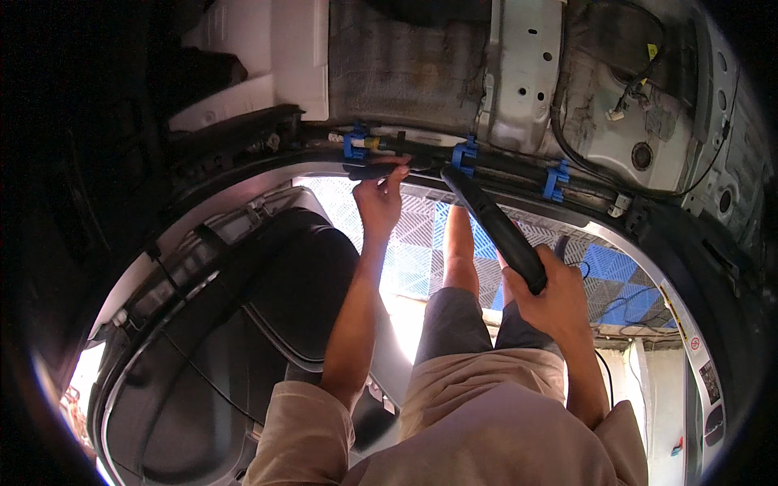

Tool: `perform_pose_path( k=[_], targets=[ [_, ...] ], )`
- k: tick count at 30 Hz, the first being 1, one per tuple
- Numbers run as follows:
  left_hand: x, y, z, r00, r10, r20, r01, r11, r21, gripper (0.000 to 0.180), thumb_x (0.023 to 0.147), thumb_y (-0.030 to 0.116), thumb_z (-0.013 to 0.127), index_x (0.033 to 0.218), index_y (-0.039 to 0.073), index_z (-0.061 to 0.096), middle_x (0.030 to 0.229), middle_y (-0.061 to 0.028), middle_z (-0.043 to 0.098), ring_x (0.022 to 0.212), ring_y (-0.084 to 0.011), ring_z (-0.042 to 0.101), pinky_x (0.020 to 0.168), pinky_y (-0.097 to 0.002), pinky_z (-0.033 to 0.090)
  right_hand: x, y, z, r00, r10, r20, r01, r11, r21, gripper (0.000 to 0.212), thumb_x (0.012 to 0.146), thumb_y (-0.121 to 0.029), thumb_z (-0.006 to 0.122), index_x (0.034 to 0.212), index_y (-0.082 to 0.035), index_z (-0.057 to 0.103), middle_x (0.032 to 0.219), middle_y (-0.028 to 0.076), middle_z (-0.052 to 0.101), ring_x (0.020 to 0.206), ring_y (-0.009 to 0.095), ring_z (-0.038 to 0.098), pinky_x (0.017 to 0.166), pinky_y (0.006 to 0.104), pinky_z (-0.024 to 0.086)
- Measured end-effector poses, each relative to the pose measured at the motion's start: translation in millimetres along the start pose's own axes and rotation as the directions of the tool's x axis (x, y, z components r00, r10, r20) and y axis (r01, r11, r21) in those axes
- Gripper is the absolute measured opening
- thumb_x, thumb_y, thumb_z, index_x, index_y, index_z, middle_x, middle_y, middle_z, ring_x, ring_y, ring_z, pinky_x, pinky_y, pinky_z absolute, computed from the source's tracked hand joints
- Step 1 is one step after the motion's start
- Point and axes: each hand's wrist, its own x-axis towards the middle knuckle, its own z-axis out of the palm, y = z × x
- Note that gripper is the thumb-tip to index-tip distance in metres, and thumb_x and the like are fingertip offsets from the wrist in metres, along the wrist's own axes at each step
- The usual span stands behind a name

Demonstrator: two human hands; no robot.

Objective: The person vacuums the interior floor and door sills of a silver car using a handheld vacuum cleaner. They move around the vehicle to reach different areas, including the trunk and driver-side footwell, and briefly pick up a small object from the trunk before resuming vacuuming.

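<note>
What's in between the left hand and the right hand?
In the head view, a long black tool stretches from the right hand up toward the left hand; beyond it show a leg and floor tiles.

Vehicle door sill [571, 215], both my hands at work.
My right hand [557, 296] grips a long black tool [496, 227], its far end at the sill; my left hand [378, 204] pinches a black piece [369, 172] nearby. Blue clips [556, 181] line the harness [515, 168].

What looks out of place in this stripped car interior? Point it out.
The white wiring connector, upper right: it lies loose against the bare metal floor, apparently plugged into nothing.
</note>
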Motion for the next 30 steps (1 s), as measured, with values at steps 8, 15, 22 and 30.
perform_pose_path(
  k=[8,15,22,30],
  targets=[
    [-3,-6,-10,0.972,0.151,-0.180,-0.105,0.965,0.242,0.016,0.091,0.000,0.071,0.106,0.002,0.075,0.101,-0.0120,0.078,0.095,-0.0218,0.075,0.083,-0.0323,0.059,-8,1,-1,0.996,0.081,0.041,-0.081,0.997,-0.016,0.030,0.085,-0.028,0.077,0.100,-0.005,0.064,0.068,0.020,0.066,0.064,0.038,0.072,0.055,0.0436,0.054],
    [-1,-5,-6,0.988,0.136,0.068,-0.135,0.991,-0.009,0.015,0.094,-0.001,0.069,0.109,-0.001,0.072,0.108,-0.0112,0.076,0.100,-0.0165,0.072,0.083,-0.0304,0.059,1,-12,34,0.995,-0.088,-0.042,0.083,0.990,-0.111,0.044,0.086,-0.025,0.075,0.121,-0.003,0.061,0.075,0.020,0.069,0.067,0.041,0.071,0.061,0.0478,0.058],
    [-4,2,-20,0.972,0.231,-0.040,-0.233,0.969,-0.079,0.014,0.095,-0.002,0.067,0.108,0.000,0.072,0.107,-0.0096,0.076,0.096,-0.0112,0.069,0.077,-0.0237,0.055,-29,-25,9,0.999,-0.020,0.047,0.024,0.995,-0.098,0.039,0.091,-0.030,0.072,0.097,0.006,0.057,0.065,0.015,0.061,0.053,0.027,0.071,0.045,0.0327,0.057],
    [-2,-8,6,0.937,0.315,0.152,-0.337,0.930,0.147,0.015,0.090,0.004,0.075,0.105,0.004,0.072,0.108,-0.0101,0.076,0.097,-0.0236,0.074,0.082,-0.0337,0.059,-15,-15,25,0.997,-0.062,-0.037,0.059,0.994,-0.091,0.038,0.090,-0.030,0.073,0.093,0.005,0.058,0.065,0.015,0.062,0.050,0.027,0.069,0.044,0.0342,0.056]
  ],
)
